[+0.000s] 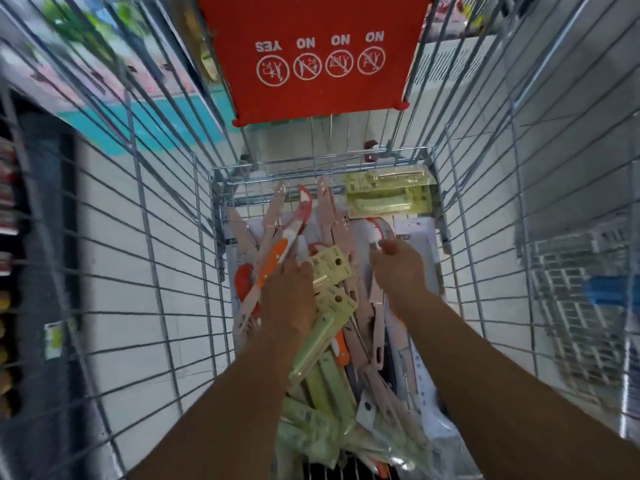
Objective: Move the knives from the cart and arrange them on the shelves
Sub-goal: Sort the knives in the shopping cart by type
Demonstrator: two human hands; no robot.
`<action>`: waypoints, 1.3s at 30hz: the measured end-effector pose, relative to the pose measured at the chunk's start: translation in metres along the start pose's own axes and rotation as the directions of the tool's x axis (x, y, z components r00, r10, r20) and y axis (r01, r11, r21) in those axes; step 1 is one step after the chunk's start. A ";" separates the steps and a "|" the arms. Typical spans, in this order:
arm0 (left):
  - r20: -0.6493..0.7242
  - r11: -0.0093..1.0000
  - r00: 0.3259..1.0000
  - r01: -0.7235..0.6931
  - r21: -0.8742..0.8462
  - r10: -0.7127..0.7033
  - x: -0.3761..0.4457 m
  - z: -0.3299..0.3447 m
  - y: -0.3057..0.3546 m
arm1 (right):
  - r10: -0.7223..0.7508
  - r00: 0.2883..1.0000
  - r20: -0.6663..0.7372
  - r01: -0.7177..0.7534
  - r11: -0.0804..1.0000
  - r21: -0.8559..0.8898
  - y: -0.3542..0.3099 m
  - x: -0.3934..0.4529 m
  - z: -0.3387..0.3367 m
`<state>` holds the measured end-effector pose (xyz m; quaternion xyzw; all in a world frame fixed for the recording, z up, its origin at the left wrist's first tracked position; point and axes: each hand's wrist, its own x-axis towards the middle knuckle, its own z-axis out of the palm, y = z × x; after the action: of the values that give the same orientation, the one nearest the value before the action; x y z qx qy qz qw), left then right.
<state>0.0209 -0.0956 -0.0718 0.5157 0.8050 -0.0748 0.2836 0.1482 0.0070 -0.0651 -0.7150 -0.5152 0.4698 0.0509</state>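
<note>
From the head camera I look straight down into a wire shopping cart (166,237), both of my bare arms reaching into its basket. The floor of the cart is heaped with packaged knives (332,244): pale pink ones on cards, several with orange handles, and a run of pale green carded ones along the middle and toward me. My left hand (289,292) lies on top of the pile at the centre left, fingers curled over the top of a pale green knife card (329,268) with a round hanging hole, and an orange-handled knife (273,263) lies just beside its knuckles; I read that hand as gripping the green card, though the fingertips are partly hidden. My right hand (398,261) is further right and slightly deeper in, thumb and fingers pinching the end of a red-edged pack (381,230) that lies against the pile. At the far end of the basket a yellow-green blister pack (389,199) leans against the wire. Above it the red child-seat flap (315,57) shows four white circular symbols with YES and NO printed upside down. Pale floor tiles (104,202) show through the wire on both sides, and the edges of the view are blurred.
</note>
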 end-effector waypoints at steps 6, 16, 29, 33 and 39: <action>-0.034 0.977 0.996 -0.072 0.199 0.080 -0.018 0.006 -0.015 | -0.081 0.996 0.040 0.090 0.917 -0.389 0.054 -0.051 0.014; 0.004 0.996 0.997 0.075 0.052 -0.075 -0.050 0.019 -0.032 | -0.146 0.987 0.071 0.162 0.887 -0.433 0.068 -0.102 0.031; 0.114 0.924 0.981 0.189 -0.332 -0.160 -0.063 0.016 -0.034 | -0.038 0.990 0.138 0.086 0.929 -0.361 0.033 -0.127 0.072; 0.161 0.903 0.974 0.208 -0.376 -0.157 -0.072 0.008 -0.035 | 0.082 0.993 0.086 -0.036 0.898 -0.437 0.027 -0.130 0.077; 0.215 0.862 0.959 0.263 -0.434 -0.184 -0.076 0.005 -0.033 | 0.040 0.992 0.119 -0.003 0.956 -0.292 0.034 -0.126 0.075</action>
<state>0.0170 -0.1729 -0.0412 0.3291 0.8277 0.0417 0.4527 0.1141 -0.1385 -0.0472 -0.6898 -0.5730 0.4328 -0.0921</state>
